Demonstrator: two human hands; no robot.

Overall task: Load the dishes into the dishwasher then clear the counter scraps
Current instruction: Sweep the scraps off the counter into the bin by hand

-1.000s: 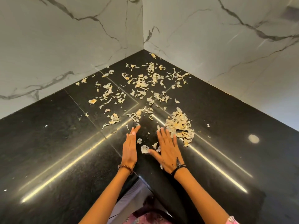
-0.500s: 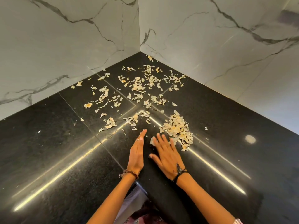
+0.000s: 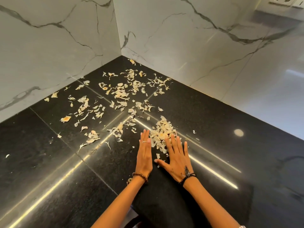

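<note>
Head view: 2 hands, left hand (image 3: 144, 157) and right hand (image 3: 176, 157), flat, fingers straight; right fingertips partly hide scrap pile (image 3: 162, 131).

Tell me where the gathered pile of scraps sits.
In the head view, the pile of scraps lies right of centre on the black counter, touching the right hand's fingertips.

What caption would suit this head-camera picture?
Both hands, left and right, flat on a black counter, gathering scraps into a pile.

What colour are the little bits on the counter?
The scraps are pale cream with some yellowish-orange patches, on the black counter. The head view shows them.
</note>
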